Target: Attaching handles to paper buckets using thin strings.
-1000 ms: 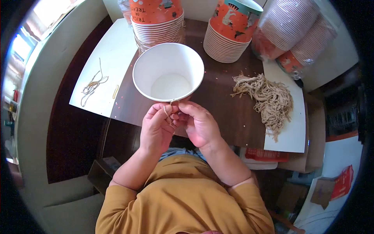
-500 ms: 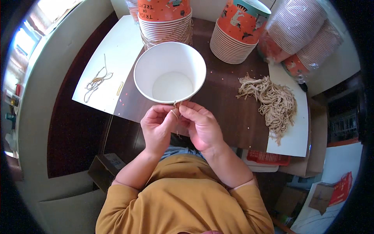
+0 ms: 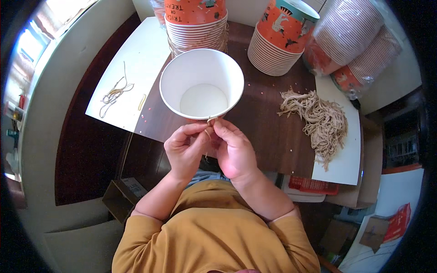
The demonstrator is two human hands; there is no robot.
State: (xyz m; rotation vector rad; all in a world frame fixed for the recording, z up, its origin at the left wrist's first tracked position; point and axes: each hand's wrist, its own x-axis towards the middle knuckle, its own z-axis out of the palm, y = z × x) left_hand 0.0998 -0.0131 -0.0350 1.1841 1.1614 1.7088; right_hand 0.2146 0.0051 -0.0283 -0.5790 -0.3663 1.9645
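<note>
Twine (image 3: 210, 121), pinched tight by both left hand (image 3: 184, 148) and right hand (image 3: 236, 152), seems looped at the paper bucket (image 3: 201, 68) just beyond them; its tail dangles loose below, so tying looks unfinished.

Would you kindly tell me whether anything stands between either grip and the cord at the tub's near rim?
Nothing visible does: the left grip and right grip both pinch the cord beside the near rim of the tub. The cord bundle lies apart, to the right.
</note>
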